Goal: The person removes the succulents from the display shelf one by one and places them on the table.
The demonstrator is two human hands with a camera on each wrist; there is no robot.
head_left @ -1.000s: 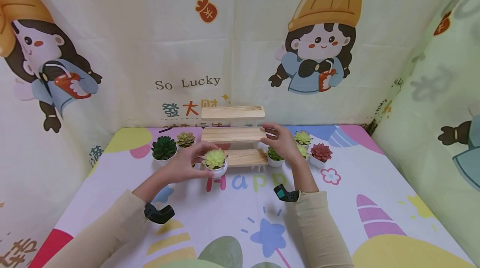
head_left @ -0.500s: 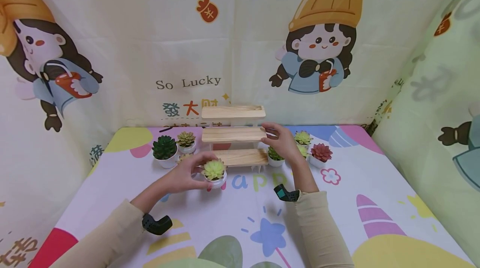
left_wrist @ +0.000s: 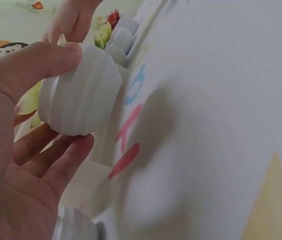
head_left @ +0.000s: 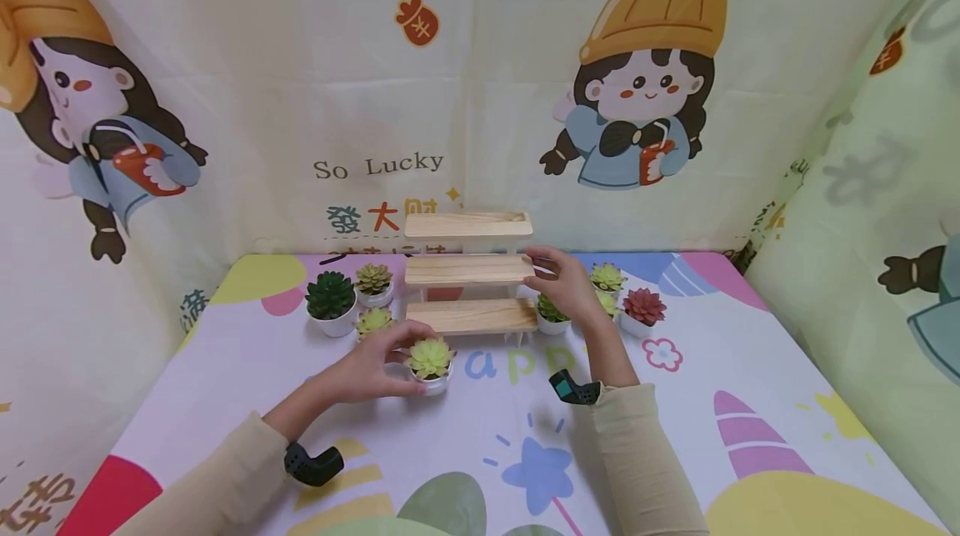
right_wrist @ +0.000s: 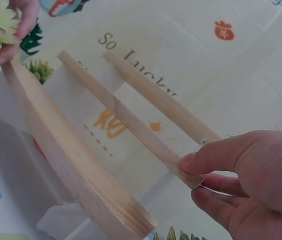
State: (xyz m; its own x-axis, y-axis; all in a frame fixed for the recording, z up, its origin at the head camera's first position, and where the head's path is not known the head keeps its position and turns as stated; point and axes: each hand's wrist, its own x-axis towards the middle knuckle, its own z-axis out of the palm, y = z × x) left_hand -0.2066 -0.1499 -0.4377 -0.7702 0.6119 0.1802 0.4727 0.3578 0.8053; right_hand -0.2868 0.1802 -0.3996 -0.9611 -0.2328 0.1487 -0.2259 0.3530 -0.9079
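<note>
My left hand [head_left: 367, 371] grips a light green succulent [head_left: 430, 358] in a small white pot [left_wrist: 83, 92], thumb on one side and fingers on the other. In the left wrist view the pot is clear of the tabletop, its shadow falling apart from it. It is in front of a three-tier wooden plant stand [head_left: 471, 316], near the lowest board's left end. My right hand [head_left: 567, 290] pinches the right end of the middle board [right_wrist: 126, 117] between thumb and fingers. No plants stand on the three boards.
Left of the stand are a dark green succulent [head_left: 331, 296], an olive one [head_left: 373, 278] and a yellow-green one [head_left: 374, 320]. To its right sit a green plant [head_left: 552, 308], a red succulent [head_left: 643, 306] and light green ones [head_left: 607, 276]. A printed curtain [head_left: 495, 102] hangs behind.
My left hand has drawn the potted succulent toward me, away from the stand, uncovering the lowest board's left end and the yellow-green succulent. My right hand keeps its place on the middle board.
</note>
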